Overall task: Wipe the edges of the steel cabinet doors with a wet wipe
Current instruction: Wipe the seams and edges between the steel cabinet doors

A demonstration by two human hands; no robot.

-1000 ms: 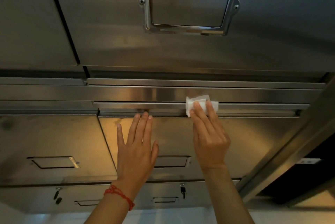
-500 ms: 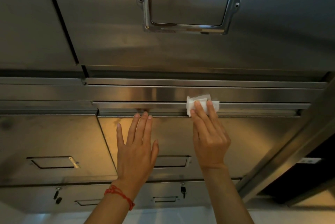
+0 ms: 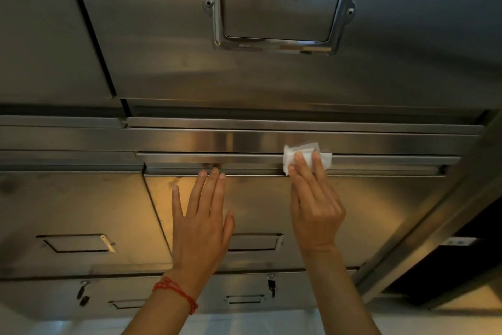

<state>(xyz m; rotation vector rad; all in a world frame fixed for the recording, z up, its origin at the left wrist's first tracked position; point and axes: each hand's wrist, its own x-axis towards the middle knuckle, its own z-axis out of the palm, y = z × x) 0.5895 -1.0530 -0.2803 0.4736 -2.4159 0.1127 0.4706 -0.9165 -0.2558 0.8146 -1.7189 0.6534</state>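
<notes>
A crumpled white wet wipe (image 3: pixel 290 157) lies on the top edge (image 3: pixel 217 158) of a lower steel cabinet door (image 3: pixel 380 212). My right hand (image 3: pixel 315 204) presses the wipe against that edge with straight index and middle fingers; the other fingers are tucked. My left hand (image 3: pixel 202 223) rests flat on the same door's face, fingers spread and pointing up, fingertips just under the edge. A red string bracelet (image 3: pixel 176 292) is on the left wrist.
A large upper steel door carries a chrome label frame (image 3: pixel 279 6). A second lower door (image 3: pixel 73 207) with a recessed handle (image 3: pixel 77 243) is on the left. A key (image 3: pixel 271 284) hangs in a lock below. A dark gap (image 3: pixel 448 266) is at the right.
My right hand and the wipe have slid slightly to the right along the door's top edge. My left hand has stayed flat in the same place.
</notes>
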